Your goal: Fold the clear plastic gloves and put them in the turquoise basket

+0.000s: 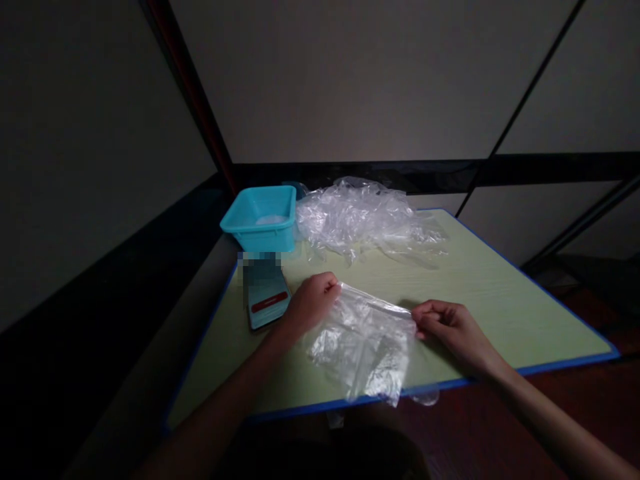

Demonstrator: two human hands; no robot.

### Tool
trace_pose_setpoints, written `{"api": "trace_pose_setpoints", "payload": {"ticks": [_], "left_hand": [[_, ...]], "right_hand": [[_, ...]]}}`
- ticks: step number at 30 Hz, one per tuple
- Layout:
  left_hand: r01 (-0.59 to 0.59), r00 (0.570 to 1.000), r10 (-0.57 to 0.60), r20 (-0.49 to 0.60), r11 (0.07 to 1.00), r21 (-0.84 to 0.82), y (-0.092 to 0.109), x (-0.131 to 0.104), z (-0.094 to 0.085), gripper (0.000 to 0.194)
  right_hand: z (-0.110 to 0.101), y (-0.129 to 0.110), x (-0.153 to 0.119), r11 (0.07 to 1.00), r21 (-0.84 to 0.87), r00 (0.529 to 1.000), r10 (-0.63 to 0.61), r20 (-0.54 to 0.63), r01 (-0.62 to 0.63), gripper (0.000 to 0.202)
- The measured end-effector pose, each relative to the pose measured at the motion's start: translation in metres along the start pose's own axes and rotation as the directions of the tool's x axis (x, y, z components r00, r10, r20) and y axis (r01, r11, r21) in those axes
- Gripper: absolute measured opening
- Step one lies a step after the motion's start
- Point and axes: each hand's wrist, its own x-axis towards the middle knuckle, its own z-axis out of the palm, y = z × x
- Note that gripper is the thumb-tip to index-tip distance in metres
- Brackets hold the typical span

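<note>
A clear plastic bag [367, 343] is stretched between my two hands over the front part of the table. My left hand [317, 297] is closed on one top corner of it. At the opposite corner, the fingers of my right hand [447, 330] pinch the same edge, which runs taut and slopes down to the right. The bag's lower part hangs crumpled near the table's front edge. Close to my left hand lies a phone [267, 293] with its screen lit; part of it is pixelated.
A turquoise plastic basket [263, 238] stands at the table's back left, with something pale inside. Beside it spreads a heap of crumpled clear plastic bags [360, 217]. The pale green table [520, 313] has a blue edge. Wall panels rise behind it.
</note>
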Motion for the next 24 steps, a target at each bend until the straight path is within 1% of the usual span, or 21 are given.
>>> {"api": "trace_pose_setpoints", "payload": {"ticks": [3,5,7,9,12,14,15,16,18,20,22,24], "left_hand": [[-0.016,0.997,0.010,0.075,0.996,0.087,-0.007,0.016,0.008,0.014],[-0.056,0.991,0.039,0.124,0.989,0.138,-0.008,0.027,0.012,0.026],[-0.112,0.984,0.084,0.157,0.977,0.180,-0.008,0.038,0.015,0.031],[-0.171,0.976,0.136,0.168,0.961,0.216,-0.004,0.046,0.020,0.030],[-0.242,0.966,0.207,0.153,0.933,0.265,0.008,0.054,0.027,0.029],[-0.272,0.962,0.247,0.120,0.917,0.293,0.017,0.053,0.030,0.026],[-0.282,0.959,0.264,0.098,0.910,0.303,0.021,0.052,0.030,0.026],[-0.291,0.957,0.281,0.076,0.905,0.310,0.024,0.049,0.029,0.026],[-0.310,0.949,0.312,0.045,0.899,0.310,0.026,0.042,0.022,0.032],[-0.330,0.942,0.334,0.037,0.897,0.296,0.023,0.030,0.012,0.037],[-0.326,0.943,0.330,0.035,0.904,0.276,0.015,0.014,-0.001,0.037],[-0.300,0.952,0.303,0.028,0.917,0.262,0.005,-0.006,-0.011,0.030]], "right_hand": [[-0.001,0.005,-0.001,1.000,-0.013,0.998,0.016,0.056,-0.016,0.025],[-0.002,0.004,-0.003,1.000,-0.017,0.993,0.028,0.114,-0.026,0.024],[-0.003,0.002,-0.005,0.998,-0.016,0.982,0.059,0.181,-0.057,0.024],[-0.003,0.000,-0.008,0.993,-0.037,0.962,0.114,0.249,-0.108,0.026],[-0.006,-0.004,-0.013,0.977,-0.118,0.916,0.209,0.342,-0.178,0.028],[-0.011,-0.007,-0.015,0.961,-0.212,0.886,0.250,0.391,-0.177,0.026],[-0.016,-0.010,-0.015,0.952,-0.273,0.882,0.245,0.404,-0.139,0.025],[-0.020,-0.013,-0.014,0.938,-0.340,0.888,0.212,0.407,-0.069,0.024],[-0.030,-0.020,-0.010,0.874,-0.468,0.911,0.080,0.404,0.130,0.023],[-0.037,-0.026,-0.001,0.780,-0.547,0.912,-0.071,0.405,0.304,0.020],[-0.038,-0.030,0.011,0.700,-0.570,0.883,-0.194,0.427,0.430,0.019],[-0.035,-0.031,0.026,0.622,-0.561,0.826,-0.287,0.485,0.546,0.030]]}}
